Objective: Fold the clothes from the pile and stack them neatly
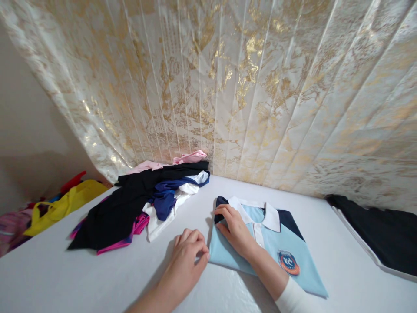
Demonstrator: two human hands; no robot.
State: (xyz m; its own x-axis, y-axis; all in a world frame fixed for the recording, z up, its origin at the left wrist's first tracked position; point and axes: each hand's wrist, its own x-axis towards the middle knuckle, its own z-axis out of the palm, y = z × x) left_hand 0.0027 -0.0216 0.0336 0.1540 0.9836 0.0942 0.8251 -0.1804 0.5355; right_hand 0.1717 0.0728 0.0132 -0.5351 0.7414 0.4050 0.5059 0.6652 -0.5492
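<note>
A light blue polo shirt [260, 243] with a white collar, navy shoulders and a round badge on the chest lies folded on the white table. At its lower left corner, my left hand [189, 256] has its fingers curled, with thumb and forefinger pinched together on the shirt's edge. My right hand [236, 228] rests over the shirt's upper left side. Its fingertips touch the navy shoulder, and the thumb stands apart from them.
To the left lies a loose heap of clothes [120, 208], black, blue, white and pink. Folded black clothing [378, 234] with a white edge lies at the right. Behind the table [107, 282] hangs a gold-patterned curtain [228, 87]. Beyond the left edge is a yellow item [68, 202].
</note>
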